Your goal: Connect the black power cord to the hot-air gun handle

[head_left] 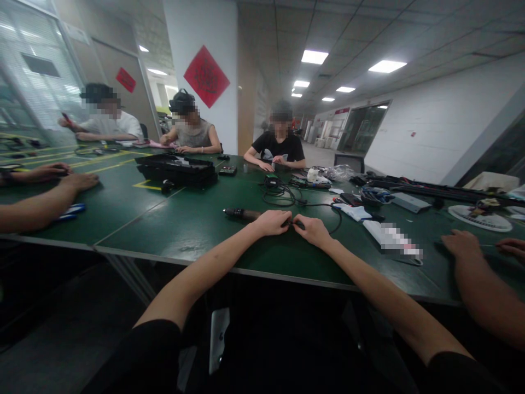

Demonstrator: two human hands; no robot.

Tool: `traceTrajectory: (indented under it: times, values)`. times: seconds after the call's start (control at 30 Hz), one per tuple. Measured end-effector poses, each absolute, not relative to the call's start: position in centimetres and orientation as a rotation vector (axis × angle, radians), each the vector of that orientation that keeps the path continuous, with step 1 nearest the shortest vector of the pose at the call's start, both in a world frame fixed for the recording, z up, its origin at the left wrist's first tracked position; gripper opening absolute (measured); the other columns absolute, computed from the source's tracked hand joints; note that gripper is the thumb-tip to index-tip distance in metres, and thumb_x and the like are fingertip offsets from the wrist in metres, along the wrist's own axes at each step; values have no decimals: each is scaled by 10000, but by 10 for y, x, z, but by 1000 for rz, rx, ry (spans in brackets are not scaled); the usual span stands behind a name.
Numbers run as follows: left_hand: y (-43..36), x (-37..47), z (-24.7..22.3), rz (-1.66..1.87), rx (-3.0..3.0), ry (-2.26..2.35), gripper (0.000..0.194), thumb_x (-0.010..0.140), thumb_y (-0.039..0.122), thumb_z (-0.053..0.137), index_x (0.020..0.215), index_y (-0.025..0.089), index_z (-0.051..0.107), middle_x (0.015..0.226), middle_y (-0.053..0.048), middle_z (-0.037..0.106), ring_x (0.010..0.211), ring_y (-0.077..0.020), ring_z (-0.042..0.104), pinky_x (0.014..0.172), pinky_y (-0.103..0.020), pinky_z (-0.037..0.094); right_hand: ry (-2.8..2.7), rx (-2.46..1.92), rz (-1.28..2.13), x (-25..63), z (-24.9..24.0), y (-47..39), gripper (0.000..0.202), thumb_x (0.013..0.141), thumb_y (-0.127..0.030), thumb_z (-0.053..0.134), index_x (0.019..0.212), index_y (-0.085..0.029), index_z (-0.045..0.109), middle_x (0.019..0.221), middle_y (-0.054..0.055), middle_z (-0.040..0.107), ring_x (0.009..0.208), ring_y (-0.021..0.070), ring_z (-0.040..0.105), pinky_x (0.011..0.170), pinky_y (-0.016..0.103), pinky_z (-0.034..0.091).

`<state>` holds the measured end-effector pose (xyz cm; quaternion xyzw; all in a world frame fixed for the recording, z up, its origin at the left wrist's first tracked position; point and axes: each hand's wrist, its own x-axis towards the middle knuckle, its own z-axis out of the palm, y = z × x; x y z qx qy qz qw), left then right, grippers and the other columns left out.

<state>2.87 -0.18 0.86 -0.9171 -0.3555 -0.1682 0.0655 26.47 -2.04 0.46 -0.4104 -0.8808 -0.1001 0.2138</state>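
My left hand (274, 222) and my right hand (312, 231) meet just above the green table (197, 230), fingers pinched together. Between the fingertips is a small dark object (291, 222), too small to identify. A thicker black piece (300, 225) shows at my right fingertips. Just behind my left hand, a dark cylindrical tool (240, 213) with a metal tip lies on the table, pointing left. A black cable (339, 216) curves round beyond my right hand.
A black open case (176, 171) sits at the back left. Cables (279, 189), a white cloth (355, 211) and a grey box (410, 202) lie at the right. Other people's hands rest at far left (80, 180) and right (461, 242); three people sit opposite.
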Motion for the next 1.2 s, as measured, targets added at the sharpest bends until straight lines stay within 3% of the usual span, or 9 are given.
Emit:
traceTrajectory:
  times: [0.3,0.5,0.77,1.03,1.2]
  values:
    - [0,28,8,-508,-2777,-1114,233,981,397,556,1158,245,572,1079,-65,730,1011,-246,702,817,-319,510,-2452,-1126,-260,265,5,-20,134,1020,-340,568,1086,-261,653,995,26,769,826,203,704,714,279,419]
    - [-2,28,9,-504,-2779,-1050,232,953,320,554,1172,245,572,1113,-73,726,1017,-248,697,821,-323,505,-2443,-1130,-269,265,4,-20,132,1019,-346,568,1067,-259,654,973,26,768,806,204,697,701,280,406]
    - [1,28,7,-510,-2740,-1016,223,977,364,533,1168,251,554,1072,-53,717,969,-240,696,746,-312,480,-2441,-1152,-239,265,4,-19,132,1014,-345,575,1072,-266,662,968,26,771,799,204,693,688,278,393]
    - [1,29,9,-493,-2775,-1051,191,1008,389,520,1125,251,578,1106,-49,726,1020,-230,699,810,-303,495,-2438,-1144,-240,265,2,-19,127,1016,-342,574,1072,-270,661,965,26,769,799,206,688,696,280,390]
    - [-2,28,12,-457,-2771,-1037,245,968,350,550,1189,247,564,1096,-61,730,998,-244,704,782,-312,498,-2441,-1132,-241,265,3,-19,126,1022,-350,572,1065,-263,653,960,28,765,807,206,690,700,277,389]
